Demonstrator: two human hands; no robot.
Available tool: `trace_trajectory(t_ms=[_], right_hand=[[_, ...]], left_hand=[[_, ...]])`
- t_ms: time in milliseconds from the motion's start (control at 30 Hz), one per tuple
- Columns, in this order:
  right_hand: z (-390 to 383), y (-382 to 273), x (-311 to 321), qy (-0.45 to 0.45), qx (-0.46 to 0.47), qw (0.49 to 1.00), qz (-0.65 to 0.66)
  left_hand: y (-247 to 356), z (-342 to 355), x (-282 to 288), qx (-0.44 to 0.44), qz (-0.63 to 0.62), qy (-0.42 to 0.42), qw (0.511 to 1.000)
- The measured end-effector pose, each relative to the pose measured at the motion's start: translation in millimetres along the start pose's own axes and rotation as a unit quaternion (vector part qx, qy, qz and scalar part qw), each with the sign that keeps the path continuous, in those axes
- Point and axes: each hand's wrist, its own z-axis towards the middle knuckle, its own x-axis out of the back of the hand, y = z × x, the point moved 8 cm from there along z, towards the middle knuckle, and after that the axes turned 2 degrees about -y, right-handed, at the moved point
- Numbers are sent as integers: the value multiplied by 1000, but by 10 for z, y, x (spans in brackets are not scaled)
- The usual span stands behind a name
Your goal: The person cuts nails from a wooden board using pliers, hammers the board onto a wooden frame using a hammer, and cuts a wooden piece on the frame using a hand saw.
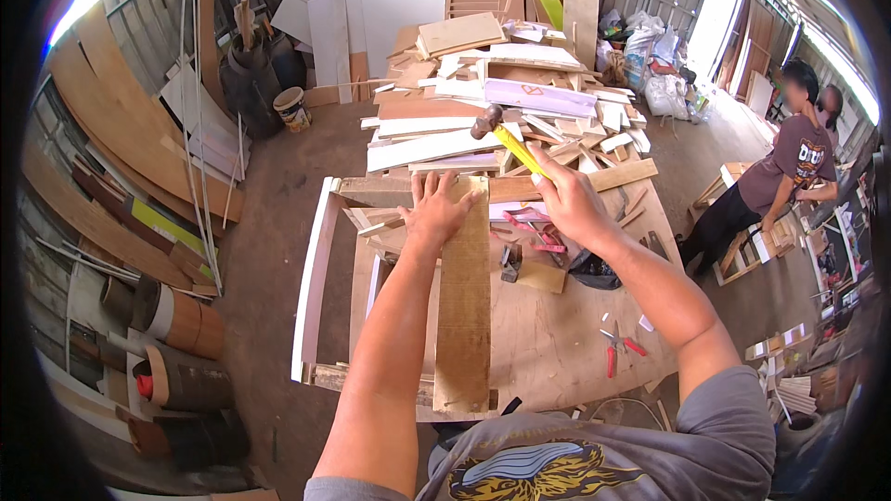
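Observation:
A hammer (516, 146) with a yellow handle and dark metal head is gripped in my right hand (566, 197), its head raised above the far end of a plank. My left hand (436, 211) lies with fingers spread over the far end of this long brown plank (464, 315) and the rail beside it. The plank runs toward me across a wooden frame (312, 288) with a pale left side. Whether a nail stands in the plank is too small to tell.
The frame rests on a plywood worktable (548, 348). On it are red-handled pliers (619, 349), a small metal tool (510, 262), a wood block (541, 276) and a black bag (596, 269). Scrap boards (520, 93) pile up behind. A person (789, 158) works at the right.

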Motion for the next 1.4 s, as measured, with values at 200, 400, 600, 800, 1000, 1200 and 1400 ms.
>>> trace_trajectory(t_ms=[200,400,600,800,1000,1200,1400], right_hand=[[-83,247,-295,-175,-89,979,-50],[6,190,-103,-36,-48,998,-20],[2,253,-218,-158,-124,980,-18],[-140,266,-331,-54,-45,997,-34],[-11,203,-176,-53,-82,995,-19],[-67,283,-309,-161,-108,980,-40],[-147,360,-329,-57,-66,995,-40]], left_hand=[[-28,19,-14,4,4,-4,1000],[-10,14,-20,-3,-1,-2,1000],[-47,4,10,6,-3,-12,1000],[-24,22,-12,-3,0,3,1000],[9,-13,11,-1,-7,-3,1000],[-42,-16,20,3,-8,-1,1000],[-9,15,-4,-2,-11,4,1000]])
